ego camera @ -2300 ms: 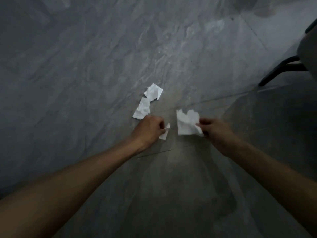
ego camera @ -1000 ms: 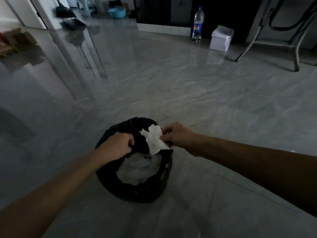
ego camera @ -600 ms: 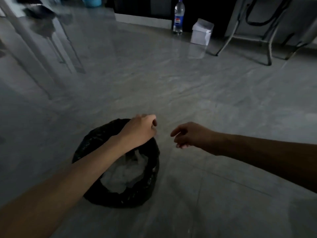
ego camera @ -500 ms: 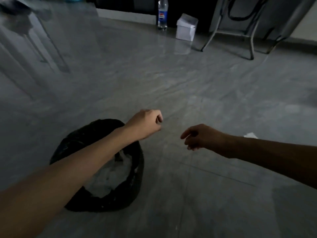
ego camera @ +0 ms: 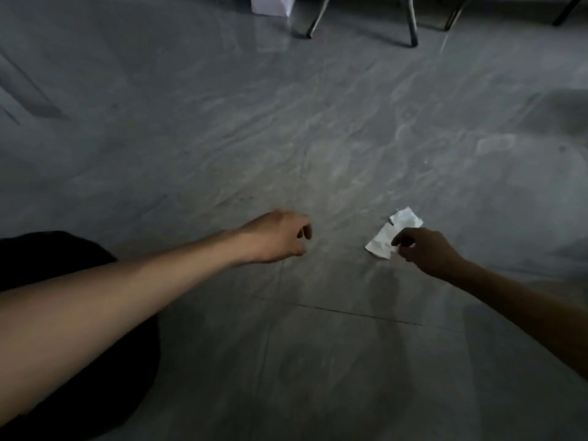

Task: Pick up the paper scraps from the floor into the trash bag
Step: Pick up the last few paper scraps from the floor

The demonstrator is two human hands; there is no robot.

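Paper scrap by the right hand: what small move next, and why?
Probably lower the right hand and pinch the paper scrap: it lies on the floor at the fingers, not yet gripped, and that hand holds nothing.

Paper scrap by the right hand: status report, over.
Left hand empty, loosely curled. Right hand empty, reaching at the paper scrap, contact unclear. Scrap on the floor, not lifted. Trash bag lower left; nothing in the way.

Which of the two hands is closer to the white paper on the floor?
The right hand, which is right beside the paper scrap. The left hand hangs well apart from it, nearer the black trash bag.
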